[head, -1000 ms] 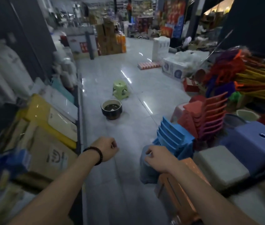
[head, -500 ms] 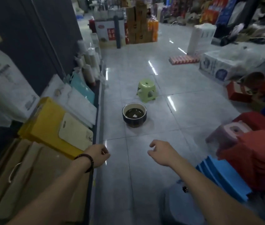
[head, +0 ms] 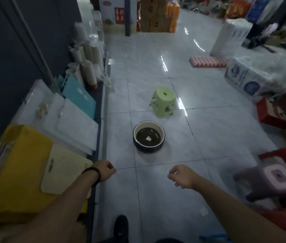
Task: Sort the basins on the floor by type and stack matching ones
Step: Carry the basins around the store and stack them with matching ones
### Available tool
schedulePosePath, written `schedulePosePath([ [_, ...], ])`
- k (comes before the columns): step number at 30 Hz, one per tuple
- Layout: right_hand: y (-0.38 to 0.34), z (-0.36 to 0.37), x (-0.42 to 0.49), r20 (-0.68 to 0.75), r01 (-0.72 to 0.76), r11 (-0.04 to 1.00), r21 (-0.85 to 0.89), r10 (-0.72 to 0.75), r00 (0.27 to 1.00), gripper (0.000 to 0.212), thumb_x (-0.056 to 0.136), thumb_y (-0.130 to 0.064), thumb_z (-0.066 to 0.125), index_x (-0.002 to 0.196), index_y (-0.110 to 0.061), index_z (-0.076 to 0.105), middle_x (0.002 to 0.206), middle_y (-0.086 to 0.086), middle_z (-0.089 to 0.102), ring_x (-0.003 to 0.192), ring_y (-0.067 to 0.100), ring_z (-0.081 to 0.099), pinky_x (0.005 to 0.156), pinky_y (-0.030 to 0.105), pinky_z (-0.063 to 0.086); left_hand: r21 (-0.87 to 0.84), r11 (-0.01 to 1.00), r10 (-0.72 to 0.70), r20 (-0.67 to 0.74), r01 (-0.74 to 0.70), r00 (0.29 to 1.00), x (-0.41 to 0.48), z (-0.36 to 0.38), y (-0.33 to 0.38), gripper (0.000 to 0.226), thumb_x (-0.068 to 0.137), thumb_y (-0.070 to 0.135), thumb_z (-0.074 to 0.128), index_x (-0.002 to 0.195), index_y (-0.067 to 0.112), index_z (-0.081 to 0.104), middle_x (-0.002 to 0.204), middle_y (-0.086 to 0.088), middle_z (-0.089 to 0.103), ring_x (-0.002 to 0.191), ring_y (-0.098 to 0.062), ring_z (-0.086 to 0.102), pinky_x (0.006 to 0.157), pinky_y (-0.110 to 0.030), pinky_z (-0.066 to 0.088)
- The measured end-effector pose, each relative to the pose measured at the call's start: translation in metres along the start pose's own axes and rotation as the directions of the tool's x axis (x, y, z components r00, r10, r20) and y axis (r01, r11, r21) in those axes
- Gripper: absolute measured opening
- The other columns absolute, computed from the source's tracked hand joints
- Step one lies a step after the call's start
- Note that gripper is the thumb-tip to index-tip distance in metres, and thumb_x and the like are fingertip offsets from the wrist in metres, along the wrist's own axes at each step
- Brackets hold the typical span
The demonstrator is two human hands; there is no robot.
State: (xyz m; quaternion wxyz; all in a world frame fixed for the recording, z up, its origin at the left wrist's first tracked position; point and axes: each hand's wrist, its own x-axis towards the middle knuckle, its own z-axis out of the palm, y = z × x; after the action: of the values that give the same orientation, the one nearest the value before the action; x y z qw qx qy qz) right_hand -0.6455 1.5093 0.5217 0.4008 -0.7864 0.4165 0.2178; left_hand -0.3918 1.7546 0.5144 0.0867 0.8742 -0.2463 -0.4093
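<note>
Looking down, I count one dark basin [head: 148, 136] on the floor [head: 217, 137], ahead of my curled fingers. My left hand [head: 104, 171] is fisted, my right hand [head: 182, 176] loosely curled; neither holds anything. One green stool [head: 163, 101] stands beyond. The basin's contents are murky.

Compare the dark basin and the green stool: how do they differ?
The basin is round, dark outside with a pale inner wall; the stool is squarish and light green. The basin sits low, holding dark contents; the stool stands taller on legs. Both stand upright on the floor.
</note>
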Motion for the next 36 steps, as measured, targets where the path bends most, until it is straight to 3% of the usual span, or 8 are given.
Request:
schedulePosePath([
  [7,-0.041,-0.086,0.147,-0.08,-0.031,0.997,0.076,0.037,0.996,0.015,0.099,-0.036,0.069,0.104,-0.022,0.069,0.104,0.003,0.073,0.101,0.027,0.072,0.089,0.042,0.057,-0.119,0.991,-0.071,-0.02,0.068,0.997,0.159,-0.087,0.048,0.035,0.095,0.043,0.064,0.121,0.02,0.067,0.122,-0.004,0.067,0.107,-0.022,0.062,0.093,-0.03,0.053],
  [13,-0.037,-0.136,0.328,-0.039,-0.13,0.961,0.243,0.144,0.989,0.017,0.096,-0.033,0.068,0.103,-0.018,0.07,0.093,0.015,0.076,0.079,0.029,0.074,0.065,0.037,0.056,-0.266,0.951,-0.171,-0.022,0.159,0.985,0.314,-0.116,0.092,0.038,0.095,0.043,0.066,0.124,0.019,0.063,0.121,-0.003,0.063,0.104,-0.02,0.058,0.086,-0.028,0.048],
  [17,-0.011,-0.137,0.469,0.006,-0.247,0.909,0.336,0.26,0.966,0.023,0.096,-0.034,0.063,0.102,-0.013,0.07,0.096,0.017,0.075,0.077,0.027,0.069,0.065,0.036,0.053,-0.404,0.879,-0.295,-0.047,0.252,0.954,0.435,-0.095,0.103,0.022,0.097,0.034,0.067,0.111,0.018,0.064,0.118,-0.008,0.067,0.099,-0.022,0.058,0.081,-0.028,0.046],
  [20,0.025,-0.109,0.568,0.065,-0.341,0.869,0.359,0.341,0.938,0.036,0.087,-0.046,0.059,0.105,-0.017,0.069,0.105,0.016,0.075,0.094,0.032,0.071,0.077,0.038,0.052,-0.498,0.776,-0.387,0.106,0.386,0.916,0.519,-0.058,0.1,0.03,0.098,0.034,0.066,0.118,0.012,0.062,0.121,-0.014,0.064,0.098,-0.027,0.061,0.069,-0.03,0.051],
  [26,0.093,-0.05,0.721,0.11,-0.455,0.74,0.495,0.466,0.878,0.048,0.079,-0.056,0.054,0.106,-0.019,0.07,0.11,0.013,0.075,0.102,0.033,0.072,0.093,0.052,0.06,-0.527,0.65,-0.434,0.334,0.547,0.837,0.678,0.029,0.095,0.027,0.1,0.035,0.064,0.08,0.017,0.059,0.09,-0.011,0.065,0.092,-0.03,0.063,0.095,-0.053,0.057],
  [31,0.133,-0.019,0.82,0.081,-0.44,0.606,0.663,0.527,0.846,0.064,0.096,-0.055,0.06,0.146,-0.015,0.053,0.143,0.009,0.055,0.133,0.032,0.054,0.112,0.061,0.048,-0.655,0.46,-0.353,0.484,0.599,0.801,0.806,0.081,0.068,0.023,0.096,0.038,0.069,0.103,0.017,0.066,0.11,-0.006,0.064,0.107,-0.026,0.059,0.099,-0.044,0.05],
  [34,0.158,-0.002,0.855,0.202,-0.439,0.389,0.81,0.517,0.832,0.041,0.095,-0.048,0.066,0.127,-0.024,0.061,0.14,0.009,0.049,0.133,0.034,0.048,0.114,0.062,0.044,-0.773,0.249,-0.299,0.512,0.584,0.805,0.858,0.11,0.035,0.042,0.091,0.044,0.071,0.123,0.017,0.066,0.121,-0.008,0.063,0.116,-0.03,0.06,0.102,-0.051,0.049],
  [36,0.175,0.01,0.873,0.24,-0.393,0.296,0.87,0.441,0.865,0.042,0.083,-0.045,0.067,0.115,-0.018,0.07,0.126,0.014,0.058,0.123,0.039,0.056,0.106,0.059,0.05,-0.813,0.194,-0.198,0.515,0.549,0.834,0.884,0.125,0.015,0.045,0.088,0.045,0.071,0.123,0.016,0.067,0.119,-0.009,0.061,0.112,-0.031,0.061,0.098,-0.051,0.053],
])
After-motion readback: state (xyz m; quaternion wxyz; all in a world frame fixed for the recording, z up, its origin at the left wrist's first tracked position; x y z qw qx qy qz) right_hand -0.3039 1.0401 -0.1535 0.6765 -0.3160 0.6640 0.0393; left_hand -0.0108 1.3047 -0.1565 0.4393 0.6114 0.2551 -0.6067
